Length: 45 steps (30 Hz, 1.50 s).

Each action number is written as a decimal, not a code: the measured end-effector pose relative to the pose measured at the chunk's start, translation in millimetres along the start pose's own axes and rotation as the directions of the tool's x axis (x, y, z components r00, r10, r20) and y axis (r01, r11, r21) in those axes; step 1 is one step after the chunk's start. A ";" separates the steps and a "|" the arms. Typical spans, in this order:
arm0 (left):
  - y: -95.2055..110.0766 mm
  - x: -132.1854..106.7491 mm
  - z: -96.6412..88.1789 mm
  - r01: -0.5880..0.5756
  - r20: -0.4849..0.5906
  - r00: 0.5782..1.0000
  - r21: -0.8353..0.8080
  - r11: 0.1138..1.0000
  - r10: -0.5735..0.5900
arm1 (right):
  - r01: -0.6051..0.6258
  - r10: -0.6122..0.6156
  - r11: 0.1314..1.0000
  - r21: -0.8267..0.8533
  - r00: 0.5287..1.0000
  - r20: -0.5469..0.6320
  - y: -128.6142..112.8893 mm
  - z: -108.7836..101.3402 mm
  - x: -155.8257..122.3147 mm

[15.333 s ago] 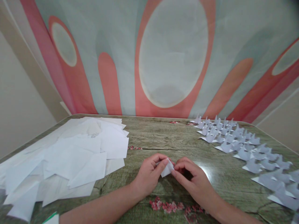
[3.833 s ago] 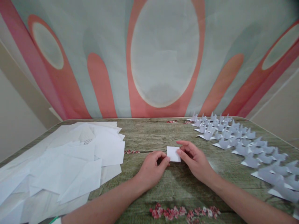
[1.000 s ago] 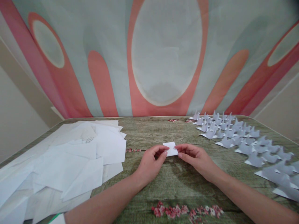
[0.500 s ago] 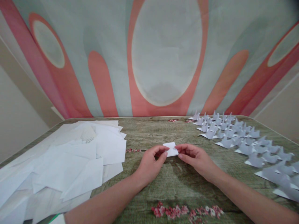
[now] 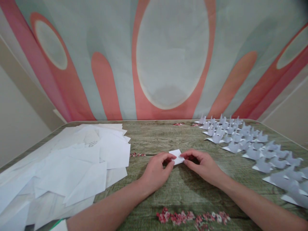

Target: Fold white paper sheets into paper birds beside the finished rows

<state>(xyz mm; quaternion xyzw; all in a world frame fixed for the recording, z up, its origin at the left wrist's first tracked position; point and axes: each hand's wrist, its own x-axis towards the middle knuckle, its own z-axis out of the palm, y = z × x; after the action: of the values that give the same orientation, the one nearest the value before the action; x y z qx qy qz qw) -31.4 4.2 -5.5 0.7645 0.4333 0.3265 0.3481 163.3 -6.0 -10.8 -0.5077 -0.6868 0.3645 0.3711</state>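
Note:
A small folded piece of white paper [image 5: 177, 157] is held between my two hands, a little above the middle of the table. My left hand [image 5: 160, 166] pinches its left edge between thumb and fingers. On the opposite side my right hand [image 5: 199, 163] grips the right edge the same way, thumb below and fingers above. The paper looks tilted, and its exact folds are too small to make out.
Loose white paper sheets [image 5: 79, 163] lie in a spread pile on the left. Several rows of folded paper birds [image 5: 255, 152] stand along the right side. The wood-patterned table [image 5: 154, 134] has printed flowers and meets a patterned backdrop [image 5: 170, 57] behind.
The folded paper has turned slightly and tilted between my fingers. My left hand has shifted a little, with both hands still pinching the paper.

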 end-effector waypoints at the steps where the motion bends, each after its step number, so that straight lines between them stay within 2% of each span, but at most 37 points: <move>1: -0.3 -0.5 -0.4 -0.013 0.009 1.000 0.039 0.999 0.013 | 0.013 -0.013 1.000 -0.028 1.000 -0.001 -0.7 0.2 -0.1; 7: 1.8 -2.5 -7.2 -0.059 0.055 0.998 0.319 0.946 0.044 | 0.121 -0.121 0.975 -0.187 0.993 0.011 -0.4 4.3 -2.0; 14: 6.5 -5.9 -10.4 -0.110 0.083 0.994 0.530 0.841 0.078 | 0.100 -0.105 0.963 -0.249 0.994 -0.008 -0.6 6.6 -5.6; 20: 7.7 -4.8 -11.6 -0.162 0.131 0.986 0.568 0.807 0.106 | 0.066 -0.064 0.961 -0.268 0.998 0.016 -6.2 10.2 -9.4; 27: 10.0 -5.7 -12.3 -0.268 0.213 0.962 0.632 0.728 0.169 | 0.044 -0.026 0.965 -0.257 0.997 0.071 -9.6 7.9 -8.7; 33: 10.5 -5.5 -11.2 -0.290 0.238 0.955 0.639 0.712 0.176 | 0.033 0.001 0.961 -0.274 0.993 0.121 -8.2 3.3 -5.3; 37: 10.5 -5.5 -10.0 -0.278 0.231 0.959 0.632 0.723 0.167 | 0.109 -0.059 0.952 -0.287 0.982 0.177 -5.8 -0.2 -0.9; 42: 11.0 -5.8 -9.9 -0.280 0.230 0.958 0.619 0.733 0.172 | 0.311 -0.247 0.902 -0.300 0.940 0.234 -4.1 -4.1 3.9; 45: 12.7 -5.9 -11.3 -0.285 0.238 0.956 0.611 0.739 0.173 | 0.331 -0.273 0.906 -0.265 0.934 0.231 -1.7 -2.9 5.8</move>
<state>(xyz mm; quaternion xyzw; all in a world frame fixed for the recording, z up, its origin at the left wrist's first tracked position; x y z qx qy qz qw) -37.4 -3.0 9.9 0.9087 0.3904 0.1355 0.0590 163.9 -0.4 -7.1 -0.4084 -0.8365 0.2402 0.2752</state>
